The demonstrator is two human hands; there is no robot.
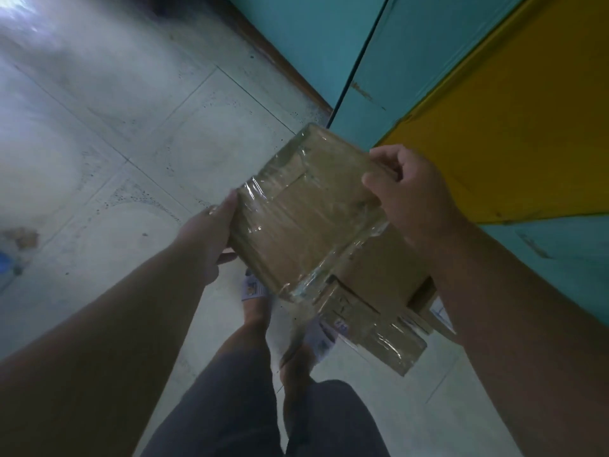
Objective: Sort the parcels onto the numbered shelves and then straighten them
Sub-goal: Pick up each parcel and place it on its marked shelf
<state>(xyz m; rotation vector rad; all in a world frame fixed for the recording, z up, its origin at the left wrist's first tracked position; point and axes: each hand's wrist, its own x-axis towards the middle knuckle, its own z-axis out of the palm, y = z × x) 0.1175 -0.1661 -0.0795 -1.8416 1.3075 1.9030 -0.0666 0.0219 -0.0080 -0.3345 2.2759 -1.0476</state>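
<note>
While we grip the taped parcel (pixel 306 206) between left hand (pixel 211 239) and right hand (pixel 412 192) | risk: slick tape slips, dropping it onto boxes (pixel 379 291) below our hands.

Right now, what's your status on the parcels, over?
Left hand and right hand grip a tape-wrapped brown cardboard parcel, held above the floor. More cardboard parcels below on the pale tiled floor. No shelves in view.

The head camera looks steeply down, close over both forearms, at a somewhat blurred tiled floor (pixel 131 153).
</note>
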